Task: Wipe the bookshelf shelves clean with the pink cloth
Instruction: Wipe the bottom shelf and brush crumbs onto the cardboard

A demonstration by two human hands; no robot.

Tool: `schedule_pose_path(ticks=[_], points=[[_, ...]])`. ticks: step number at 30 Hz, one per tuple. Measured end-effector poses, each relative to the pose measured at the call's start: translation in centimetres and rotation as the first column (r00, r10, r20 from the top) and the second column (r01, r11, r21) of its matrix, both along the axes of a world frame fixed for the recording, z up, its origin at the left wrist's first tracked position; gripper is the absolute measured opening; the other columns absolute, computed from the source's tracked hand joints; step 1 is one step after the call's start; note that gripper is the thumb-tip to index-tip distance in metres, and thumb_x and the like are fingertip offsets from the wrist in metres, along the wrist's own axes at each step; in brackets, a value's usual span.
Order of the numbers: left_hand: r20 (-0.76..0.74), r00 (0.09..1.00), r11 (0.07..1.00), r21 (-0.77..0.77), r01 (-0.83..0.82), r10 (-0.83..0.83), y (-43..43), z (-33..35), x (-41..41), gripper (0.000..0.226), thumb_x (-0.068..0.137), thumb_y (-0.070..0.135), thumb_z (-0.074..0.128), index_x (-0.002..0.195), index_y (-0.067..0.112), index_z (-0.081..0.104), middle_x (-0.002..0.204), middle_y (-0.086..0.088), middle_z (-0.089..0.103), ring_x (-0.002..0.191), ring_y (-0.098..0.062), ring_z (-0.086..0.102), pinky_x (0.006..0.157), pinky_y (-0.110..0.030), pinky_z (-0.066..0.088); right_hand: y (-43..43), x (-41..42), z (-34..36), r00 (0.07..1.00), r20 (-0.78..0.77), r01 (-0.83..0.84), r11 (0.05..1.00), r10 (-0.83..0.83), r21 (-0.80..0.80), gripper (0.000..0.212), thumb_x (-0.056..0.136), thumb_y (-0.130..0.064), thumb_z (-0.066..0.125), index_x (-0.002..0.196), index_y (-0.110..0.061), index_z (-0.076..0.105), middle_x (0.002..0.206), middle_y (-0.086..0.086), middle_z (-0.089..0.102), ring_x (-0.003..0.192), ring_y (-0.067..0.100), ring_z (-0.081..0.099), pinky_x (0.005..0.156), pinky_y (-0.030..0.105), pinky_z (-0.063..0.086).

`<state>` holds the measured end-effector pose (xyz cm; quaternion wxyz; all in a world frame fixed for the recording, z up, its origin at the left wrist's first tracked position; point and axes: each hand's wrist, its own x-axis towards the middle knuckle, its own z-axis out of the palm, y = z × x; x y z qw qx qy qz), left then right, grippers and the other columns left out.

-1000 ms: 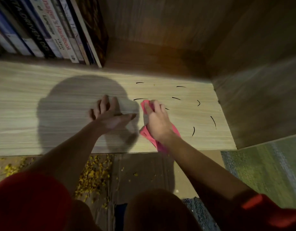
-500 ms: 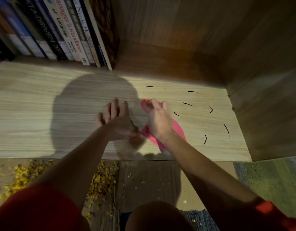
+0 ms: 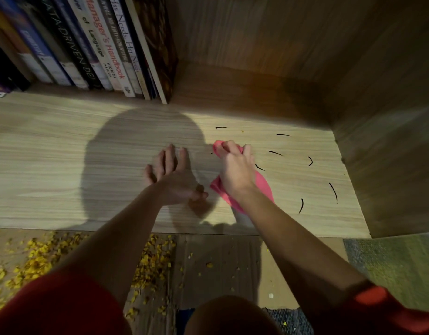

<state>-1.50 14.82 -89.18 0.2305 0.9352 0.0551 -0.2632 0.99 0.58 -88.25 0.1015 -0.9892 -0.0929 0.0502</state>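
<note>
A light wood shelf board runs across the view. My right hand grips the pink cloth on it, fingers curled round the cloth's far end. The rest of the cloth trails out under my wrist. My left hand rests just left of it, with its fingers straight and nothing in it. Several short black marks curve across the board to the right of the cloth.
A row of upright books stands at the back left of the shelf. The cabinet's side wall closes the right end. Below the shelf edge, yellow crumbs litter the brown floor, and a green rug lies to the right.
My right hand's fingers, flat on the cloth a second ago, have curled and bunched its far end. My left hand stays beside it on the board.
</note>
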Motion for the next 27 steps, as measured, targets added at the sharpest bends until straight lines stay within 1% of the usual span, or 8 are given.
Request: schedule_pose_path(ticks=[4,6,9,11,13,17,23,27], points=[[0.011,1.0,1.0,0.007,-0.008,0.008,0.0,0.0,0.0,0.118,0.071,0.051,0.072,0.148,0.028,-0.015,0.151,-0.001,-0.033,0.139,-0.021,-0.03,0.112,-0.047,-0.01,0.7,-1.6,-0.5,0.986,-0.015,-0.169,0.984,0.168,-0.052,0.069,0.08,-0.021,0.069,0.141,-0.021,0.038,0.141,-0.006,0.034,0.109,0.022,0.031,0.09,0.029,0.031],[-0.002,1.0,1.0,-0.008,0.01,-0.01,0.0,0.1,-0.1,0.121,0.071,0.054,0.071,0.147,0.026,-0.018,0.15,-0.003,-0.036,0.138,-0.021,-0.032,0.111,-0.048,-0.012,-0.2,-0.3,0.1,0.993,-0.053,-0.111,0.991,0.107,-0.069,0.078,0.074,-0.028,0.075,0.142,-0.025,0.036,0.139,-0.007,0.035,0.111,0.024,0.031,0.09,0.031,0.031],[-0.001,1.0,1.0,-0.011,-0.006,0.006,0.0,0.0,0.0,0.121,0.072,0.052,0.072,0.147,0.026,-0.019,0.15,-0.003,-0.036,0.138,-0.022,-0.033,0.111,-0.049,-0.013,0.4,0.2,0.2,1.0,-0.016,0.02,1.0,-0.02,0.011,0.064,0.078,-0.018,0.07,0.137,-0.022,0.043,0.136,-0.005,0.038,0.111,0.025,0.032,0.087,0.03,0.029],[0.011,1.0,1.0,-0.011,-0.011,0.011,0.1,-0.1,0.0,0.118,0.072,0.047,0.073,0.148,0.028,-0.015,0.151,-0.002,-0.033,0.139,-0.022,-0.03,0.112,-0.048,-0.012,1.2,-1.4,-0.2,0.996,0.004,-0.084,0.996,0.084,0.008,0.059,0.082,-0.012,0.065,0.137,-0.021,0.044,0.138,-0.006,0.037,0.109,0.022,0.032,0.089,0.028,0.03],[0.028,1.0,1.0,-0.005,-0.002,0.002,0.2,0.0,-0.1,0.119,0.071,0.05,0.072,0.148,0.028,-0.015,0.151,-0.002,-0.032,0.139,-0.022,-0.029,0.112,-0.047,-0.011,0.7,-2.3,-0.6,0.984,-0.015,-0.177,0.984,0.177,-0.027,0.07,0.079,-0.022,0.069,0.142,-0.024,0.037,0.141,-0.008,0.034,0.11,0.021,0.031,0.094,0.029,0.032],[0.003,1.0,1.0,-0.01,-0.003,0.003,0.0,0.0,-0.1,0.121,0.071,0.054,0.071,0.148,0.026,-0.018,0.15,-0.003,-0.035,0.138,-0.02,-0.031,0.111,-0.048,-0.013,-0.4,0.3,0.4,0.998,-0.066,0.006,1.0,-0.008,-0.023,0.08,0.071,-0.029,0.076,0.141,-0.023,0.038,0.137,-0.006,0.037,0.114,0.027,0.031,0.094,0.034,0.033],[0.0,1.0,1.0,-0.008,0.0,0.0,0.0,0.1,-0.1,0.122,0.069,0.055,0.072,0.147,0.027,-0.018,0.151,-0.002,-0.034,0.139,-0.022,-0.031,0.113,-0.048,-0.012,0.2,-2.4,0.1,0.984,-0.065,-0.17,0.983,0.166,-0.063,0.079,0.075,-0.026,0.072,0.144,-0.026,0.033,0.141,-0.011,0.032,0.111,0.022,0.03,0.091,0.027,0.029],[-0.005,1.0,1.0,-0.005,-0.002,0.002,0.0,0.0,0.0,0.124,0.069,0.057,0.071,0.147,0.026,-0.02,0.15,-0.003,-0.036,0.137,-0.023,-0.033,0.111,-0.05,-0.013,0.5,0.6,0.0,0.999,-0.04,0.011,0.999,-0.013,-0.036,0.071,0.077,-0.02,0.072,0.14,-0.024,0.039,0.138,-0.007,0.036,0.113,0.027,0.031,0.087,0.031,0.029]])
